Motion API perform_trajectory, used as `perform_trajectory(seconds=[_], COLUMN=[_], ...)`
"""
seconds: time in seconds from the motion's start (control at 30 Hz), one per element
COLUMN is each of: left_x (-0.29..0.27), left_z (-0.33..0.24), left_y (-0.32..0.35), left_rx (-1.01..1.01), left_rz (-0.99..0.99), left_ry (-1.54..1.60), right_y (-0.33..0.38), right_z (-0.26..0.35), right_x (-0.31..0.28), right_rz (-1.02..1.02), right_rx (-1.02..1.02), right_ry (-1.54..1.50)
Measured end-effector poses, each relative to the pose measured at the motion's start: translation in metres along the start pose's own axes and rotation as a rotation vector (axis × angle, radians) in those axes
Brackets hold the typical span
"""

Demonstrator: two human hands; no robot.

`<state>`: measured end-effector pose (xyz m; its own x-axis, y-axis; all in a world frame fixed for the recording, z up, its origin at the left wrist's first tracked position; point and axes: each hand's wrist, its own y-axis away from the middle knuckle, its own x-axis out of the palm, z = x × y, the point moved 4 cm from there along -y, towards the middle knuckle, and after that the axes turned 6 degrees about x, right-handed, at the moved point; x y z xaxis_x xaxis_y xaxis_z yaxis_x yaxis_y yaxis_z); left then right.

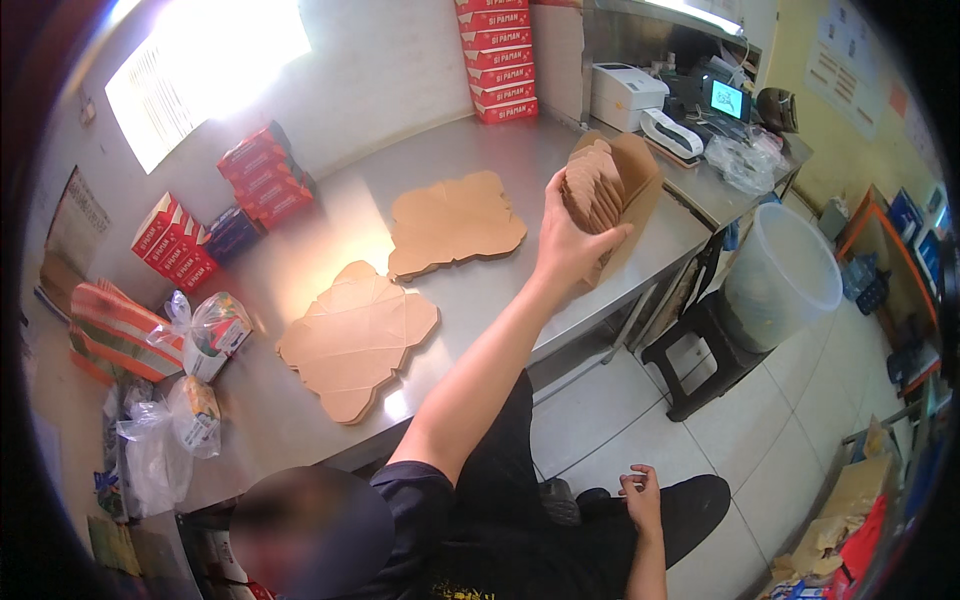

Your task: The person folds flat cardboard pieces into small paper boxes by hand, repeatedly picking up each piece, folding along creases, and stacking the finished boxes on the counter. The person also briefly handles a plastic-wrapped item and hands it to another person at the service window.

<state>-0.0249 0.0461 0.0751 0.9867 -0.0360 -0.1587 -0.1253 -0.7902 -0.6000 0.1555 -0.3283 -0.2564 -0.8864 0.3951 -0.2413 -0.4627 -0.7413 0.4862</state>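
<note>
Steel desk (470,300) fills the middle of the view, set against a pale wall, with red cartons stacked at its far end (497,55) and more of them along its left side (268,175). Knotted plastic bags (200,330) sit on the near left corner, and a white printer (625,95) stands at the back right.

Two flat brown cardboard sheets lie on the desk well apart from either hand, one in the middle (455,222) and one nearer the body (355,335). Both lie flat with their cut edges showing.

The left hand (572,245) is raised at arm's length over the right edge of the desk, and its grip is clenched round the lower end of a bundle of folded cardboard (610,185). The bundle stands close to upright, its long axis running up and a little to the right from the grip, with the scalloped flaps fanned at the top. It is held clear of the desk and touches nothing else.

From this grip the flat sheets lie to the left and lower down, the middle one being the closer. The right hand (640,497) rests on the thigh far below with fingers loosely curled, grasping nothing, so the left hand is much the nearer to all the cardboard.

Right of the desk, on the tiled floor, a white bucket (780,275) sits on a black stool (700,345)
</note>
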Motion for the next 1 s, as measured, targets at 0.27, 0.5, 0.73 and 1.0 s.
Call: perform_trajectory(seconds=[0.27,0.5,0.73,1.0], left_x=[-0.069,-0.185,-0.197,-0.228], left_z=[0.056,0.101,0.084,-0.022], left_y=[-0.008,0.01,-0.006,-0.005], left_rx=[-0.071,-0.148,0.112,0.23], left_rz=[0.558,0.535,0.219,-0.312], left_ry=[-0.748,-1.056,-1.125,-0.656], right_y=[0.021,0.157,0.232,0.246], right_z=[0.022,0.265,0.361,0.371], right_x=[-0.01,-0.011,-0.002,0.007], right_rz=[0.039,0.44,0.806,0.864], right_rx=[-0.195,-0.881,-1.47,-1.447], right_ry=[-0.189,-0.749,-1.004,-1.095])
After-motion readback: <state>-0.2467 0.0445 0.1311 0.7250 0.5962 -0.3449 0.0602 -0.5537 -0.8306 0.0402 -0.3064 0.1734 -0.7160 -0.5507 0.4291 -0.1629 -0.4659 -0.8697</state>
